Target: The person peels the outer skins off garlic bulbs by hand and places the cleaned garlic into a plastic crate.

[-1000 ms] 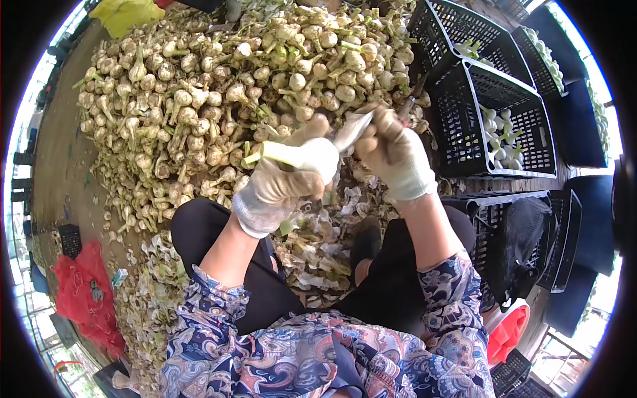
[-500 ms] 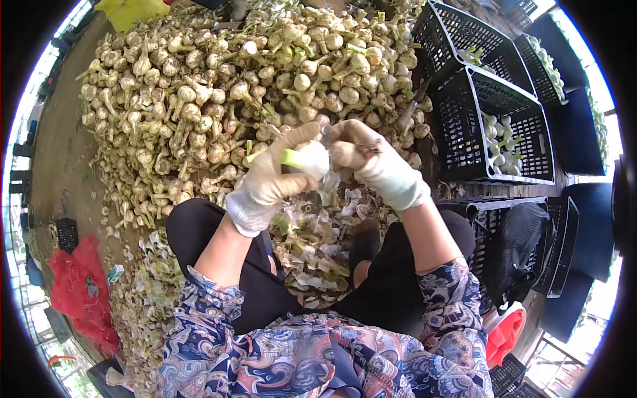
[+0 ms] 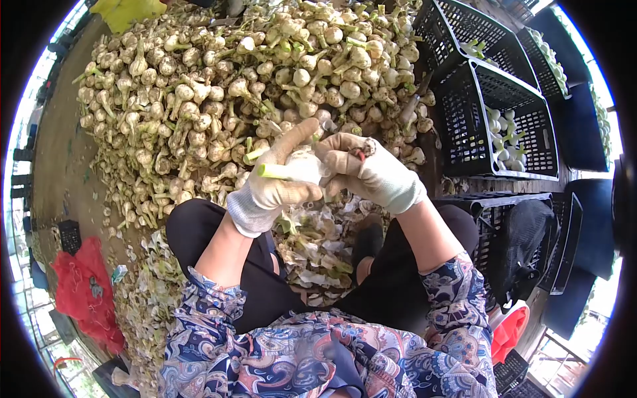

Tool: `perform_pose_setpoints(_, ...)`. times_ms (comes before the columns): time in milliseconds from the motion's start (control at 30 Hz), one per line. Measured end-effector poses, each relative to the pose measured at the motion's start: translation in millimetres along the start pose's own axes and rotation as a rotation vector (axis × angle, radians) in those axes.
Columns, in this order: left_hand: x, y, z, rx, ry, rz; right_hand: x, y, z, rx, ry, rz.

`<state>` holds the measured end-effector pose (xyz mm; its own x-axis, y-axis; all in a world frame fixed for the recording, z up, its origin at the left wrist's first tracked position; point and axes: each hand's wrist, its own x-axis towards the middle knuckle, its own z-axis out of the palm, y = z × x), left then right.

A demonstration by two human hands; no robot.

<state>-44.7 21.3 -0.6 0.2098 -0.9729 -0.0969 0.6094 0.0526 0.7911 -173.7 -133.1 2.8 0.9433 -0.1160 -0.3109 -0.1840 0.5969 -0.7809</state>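
Note:
In my gloved left hand (image 3: 275, 179) is a pale garlic bulb (image 3: 304, 166), its cut green stem pointing left between thumb and fingers. My gloved right hand (image 3: 371, 169) is closed at the bulb's right side, its fingers pinching the bulb's outer skin. A dark brown piece with a bit of red (image 3: 363, 151) shows at the right hand's knuckles; I cannot make out what it is. Beyond both hands lies a large heap of unpeeled garlic (image 3: 192, 106). Below them, loose garlic skins (image 3: 318, 249) cover the floor between my legs.
At the right stands a black crate (image 3: 464, 119) with several white peeled bulbs (image 3: 507, 142) in it. Another black crate (image 3: 438, 33) is behind it. A dark mesh bag (image 3: 527, 232) rests on a nearer crate. Red netting (image 3: 86, 285) lies on the left floor.
The bulb has turned in my left hand, so its green stem now points further left. My right fingers have curled inward and closed against the bulb's side.

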Motion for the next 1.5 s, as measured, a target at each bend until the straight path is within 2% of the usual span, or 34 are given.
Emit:
perform_pose_setpoints(100,2,-7,1,0.075,0.079,0.041,-8,-7,3,-0.131,0.061,-0.055)
perform_pose_setpoints(133,4,-10,3,0.151,0.14,0.064,-11,-11,14,-0.263,0.165,-0.047)
perform_pose_setpoints(200,8,-15,4,0.114,0.16,0.06,-6,13,15,-0.576,0.345,-0.278)
perform_pose_setpoints(233,12,-18,0,0.386,0.18,0.15,-6,22,17,-0.595,0.403,-0.369)
perform_pose_setpoints(267,15,-20,-2,0.658,0.198,0.238,-6,23,13,-0.595,0.405,-0.369)
perform_pose_setpoints(300,13,-18,1,0.658,0.197,0.237,-6,20,12,-0.694,0.415,-0.447)
perform_pose_setpoints(367,7,-11,9,0.199,0.089,0.079,1,19,-4,-0.843,0.498,-0.568)
perform_pose_setpoints(400,7,-10,6,0.089,-0.017,0.074,2,11,-10,-0.879,0.574,-0.427)
perform_pose_setpoints(433,7,-8,6,0.091,-0.021,0.075,3,8,-24,-0.855,0.457,-0.274)
perform_pose_setpoints(500,6,-4,4,0.234,0.003,0.07,-4,2,-30,-1.042,0.177,-0.157)
perform_pose_setpoints(533,5,-3,4,0.232,0.011,0.073,-11,-7,-24,-1.073,0.129,-0.023)
perform_pose_setpoints(600,4,-6,3,0.432,-0.038,0.091,-13,-1,-20,-0.881,0.212,-0.173)
perform_pose_setpoints(633,6,-10,-3,0.718,-0.027,0.098,-15,-11,-14,-0.82,0.132,-0.072)
perform_pose_setpoints(667,8,-11,-6,0.713,-0.026,0.092,-12,-7,-14,-0.804,0.055,-0.123)
perform_pose_setpoints(700,10,-12,-8,0.996,-0.058,0.199,-9,-1,-14,-0.788,-0.021,-0.177)
perform_pose_setpoints(733,12,-12,-9,1.28,-0.092,0.312,-4,5,-9,-0.683,0.0,-0.057)
perform_pose_setpoints(833,9,-10,-8,1.155,-0.13,0.202,-13,-15,4,-0.326,0.027,0.158)
perform_pose_setpoints(867,9,-10,-8,1.17,-0.145,0.341,-13,-15,-1,-0.281,0.028,0.176)
perform_pose_setpoints(900,8,-8,-5,1.169,-0.142,0.344,-12,-16,-4,-0.238,0.028,0.195)
perform_pose_setpoints(933,6,-4,0,0.92,-0.063,0.072,-12,-16,-2,-0.239,0.051,0.174)
perform_pose_setpoints(1000,2,0,7,0.387,0.09,-0.44,-13,-8,7,-0.624,0.11,-0.005)
perform_pose_setpoints(1033,3,-2,5,0.386,0.094,-0.439,-13,2,10,-0.836,0.216,-0.099)
perform_pose_setpoints(1100,9,-8,-2,1.207,-0.034,0.191,-16,13,19,-1.045,0.356,-0.351)
perform_pose_setpoints(1133,9,-9,0,1.383,0.0,0.336,-17,17,21,-1.106,0.413,-0.428)
perform_pose_setpoints(1167,11,-11,0,1.246,0.03,0.254,-14,19,19,-1.106,0.417,-0.432)
perform_pose_setpoints(1200,12,-12,1,1.109,0.059,0.175,-10,22,16,-1.127,0.473,-0.536)
perform_pose_setpoints(1233,12,-12,7,0.747,0.184,0.062,-6,24,13,-1.145,0.529,-0.641)
perform_pose_setpoints(1333,21,-17,3,0.593,0.409,0.16,1,25,9,-1.107,0.632,-0.636)
perform_pose_setpoints(1400,17,-15,3,0.303,0.35,0.087,5,27,9,-1.12,0.666,-0.674)
perform_pose_setpoints(1433,16,-17,7,0.252,0.279,0.19,5,29,13,-1.108,0.674,-0.706)
perform_pose_setpoints(1500,17,-21,21,0.356,0.346,0.297,3,34,19,-1.172,0.673,-0.796)
